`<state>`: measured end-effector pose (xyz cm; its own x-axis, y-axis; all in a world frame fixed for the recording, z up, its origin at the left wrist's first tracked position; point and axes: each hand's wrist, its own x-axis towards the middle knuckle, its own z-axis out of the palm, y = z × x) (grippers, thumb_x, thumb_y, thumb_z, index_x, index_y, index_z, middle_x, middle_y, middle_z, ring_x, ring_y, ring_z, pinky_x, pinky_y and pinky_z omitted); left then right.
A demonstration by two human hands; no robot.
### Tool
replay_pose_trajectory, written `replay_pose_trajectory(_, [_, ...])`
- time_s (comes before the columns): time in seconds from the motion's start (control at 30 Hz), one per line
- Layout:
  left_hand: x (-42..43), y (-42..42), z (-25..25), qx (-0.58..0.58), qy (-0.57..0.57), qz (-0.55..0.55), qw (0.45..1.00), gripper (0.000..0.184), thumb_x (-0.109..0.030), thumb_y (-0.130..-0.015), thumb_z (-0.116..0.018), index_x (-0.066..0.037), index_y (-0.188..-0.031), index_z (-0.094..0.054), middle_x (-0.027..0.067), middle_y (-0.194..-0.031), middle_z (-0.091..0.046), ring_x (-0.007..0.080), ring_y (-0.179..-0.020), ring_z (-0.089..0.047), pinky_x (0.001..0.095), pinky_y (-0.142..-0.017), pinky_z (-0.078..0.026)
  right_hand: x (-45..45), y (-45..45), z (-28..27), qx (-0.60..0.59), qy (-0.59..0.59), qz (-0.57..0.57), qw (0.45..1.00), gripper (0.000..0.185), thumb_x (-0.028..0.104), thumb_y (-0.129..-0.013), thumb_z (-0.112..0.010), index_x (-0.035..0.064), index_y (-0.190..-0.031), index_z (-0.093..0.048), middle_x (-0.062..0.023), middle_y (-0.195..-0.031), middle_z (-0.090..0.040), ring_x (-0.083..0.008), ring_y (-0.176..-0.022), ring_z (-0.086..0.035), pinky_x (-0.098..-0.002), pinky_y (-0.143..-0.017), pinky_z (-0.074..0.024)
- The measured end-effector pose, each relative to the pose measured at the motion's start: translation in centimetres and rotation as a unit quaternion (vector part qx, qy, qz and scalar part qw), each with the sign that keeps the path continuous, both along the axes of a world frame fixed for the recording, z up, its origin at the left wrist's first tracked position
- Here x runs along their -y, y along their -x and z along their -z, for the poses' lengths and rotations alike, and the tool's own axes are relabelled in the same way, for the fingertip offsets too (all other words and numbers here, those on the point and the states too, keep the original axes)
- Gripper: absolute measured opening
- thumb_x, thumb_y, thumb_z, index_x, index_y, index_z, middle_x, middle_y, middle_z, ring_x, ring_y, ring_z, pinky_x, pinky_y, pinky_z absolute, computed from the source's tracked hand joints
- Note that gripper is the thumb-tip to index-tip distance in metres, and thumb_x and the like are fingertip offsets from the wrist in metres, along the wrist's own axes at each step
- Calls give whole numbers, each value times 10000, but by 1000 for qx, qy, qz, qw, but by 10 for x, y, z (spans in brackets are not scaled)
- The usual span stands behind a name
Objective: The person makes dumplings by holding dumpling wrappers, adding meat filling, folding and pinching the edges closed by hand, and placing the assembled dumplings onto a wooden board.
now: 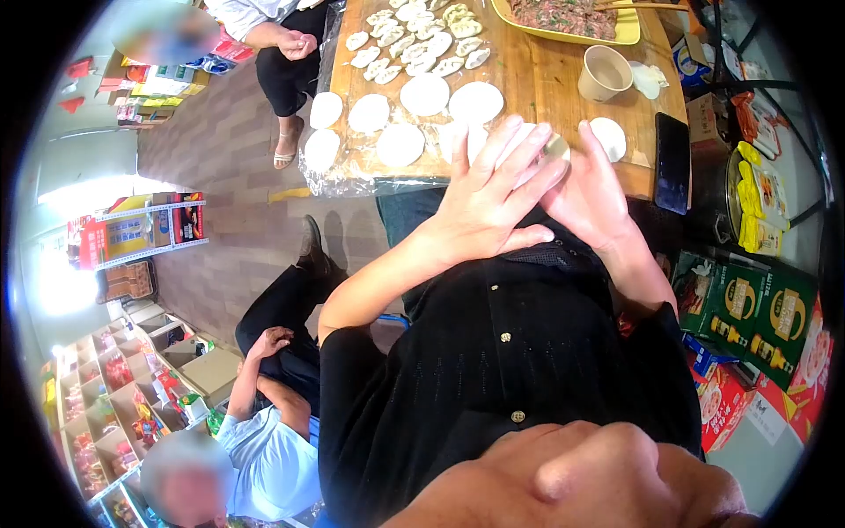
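Note:
My left hand [502, 189] is above the table's near edge, with its fingers stretched and spread. My right hand [591, 198] is cupped beside it, palm up. Between the two lies a pale round dough wrapper [554, 157], resting against my right hand and partly covered by my left fingers. Flat white dough rounds [400, 144] lie in rows on the table to the left, and another round [607, 139] sits just right of my hands. Folded dumplings [422, 44] are grouped farther back. A yellow tray [627, 33] holds minced filling with a wooden utensil in it.
The wooden table [528, 66] has plastic film along its left edge. A paper cup [605, 73] and a black phone [672, 163] are on its right side. Boxes [748, 308] are stacked at right. One person sits across at upper left, another at lower left [273, 458].

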<state>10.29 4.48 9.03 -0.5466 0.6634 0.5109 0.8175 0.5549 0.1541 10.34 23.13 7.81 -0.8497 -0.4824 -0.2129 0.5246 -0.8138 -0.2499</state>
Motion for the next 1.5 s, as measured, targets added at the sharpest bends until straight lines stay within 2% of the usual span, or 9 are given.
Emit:
replay_pose_trajectory(0.2, [-13,8,1,1,30,31,999,693,-681,-883,-409,-168,-1311,-592,148,-1507,-353,383,-1416,-224,619,-1123,-5,-6,-6,-11,2,-3,22,1000,629,509,-1017,-308,4,-1383,-390,-138,-1343,-505,-236,-1257,-477,-411,-1090,-349])
replay_pose_trajectory(0.3, [-23,20,-11,3,-53,42,998,670,-666,-918,-340,-183,-1303,-599,195,-1495,-351,417,-1390,-248,612,-1117,-32,-30,-7,4,-84,80,31,993,664,538,-1000,-331,-4,-1379,-393,-143,-1328,-524,-253,-1265,-479,-413,-1096,-340])
replay_pose_trajectory(0.33, [-31,31,-17,30,-105,58,992,562,-537,-860,-568,-163,-1279,-594,187,-1497,-343,412,-1396,-252,680,-1075,-75,-37,-11,4,-67,96,48,992,653,523,-1001,-344,-4,-1384,-389,-158,-1352,-514,-278,-1272,-477,-421,-1106,-331])
replay_pose_trajectory(0.4, [-53,63,-17,0,-98,47,994,496,-463,-851,-614,-146,-1232,-620,203,-1475,-359,422,-1383,-257,690,-1065,-109,-49,-17,9,-61,88,126,986,652,499,-1004,-355,-15,-1405,-359,-197,-1405,-462,-312,-1318,-435,-432,-1135,-298])
replay_pose_trajectory(0.67, [-134,147,15,-47,92,10,995,431,-475,-893,-566,-189,-1204,-654,163,-1484,-355,400,-1402,-225,640,-1104,-96,-88,-44,-5,-6,45,187,981,713,473,-1001,-386,-73,-1441,-259,-262,-1499,-303,-353,-1401,-306,-444,-1177,-220])
replay_pose_trajectory(0.73, [-140,154,18,-79,84,19,993,429,-516,-866,-580,-131,-961,-744,190,-1408,-454,398,-1414,-209,672,-1107,-44,-95,-48,-2,11,48,207,977,726,474,-1001,-386,-87,-1440,-248,-270,-1499,-297,-348,-1401,-306,-442,-1178,-216])
replay_pose_trajectory(0.9, [-141,155,11,-37,58,6,998,558,-472,-864,-591,-65,-1245,-592,217,-1476,-348,441,-1395,-232,607,-1126,-115,-106,-47,1,-9,59,212,975,720,477,-1007,-372,-94,-1431,-260,-252,-1498,-312,-319,-1401,-315,-436,-1180,-213])
replay_pose_trajectory(1.03, [-129,135,4,-81,9,8,997,420,-479,-876,-574,-179,-1154,-671,169,-1485,-356,399,-1411,-213,660,-1110,-49,-111,-39,9,-28,73,190,979,710,483,-1009,-362,-82,-1429,-279,-221,-1488,-345,-297,-1388,-341,-429,-1171,-236])
replay_pose_trajectory(1.5, [-98,40,10,4,77,164,984,497,-539,-838,-585,-302,-1273,-618,76,-1514,-352,347,-1402,-258,645,-1111,-23,-93,-24,18,-80,110,142,980,582,490,-1022,-307,42,-1383,-399,-114,-1333,-523,-236,-1224,-514,-392,-1052,-401])
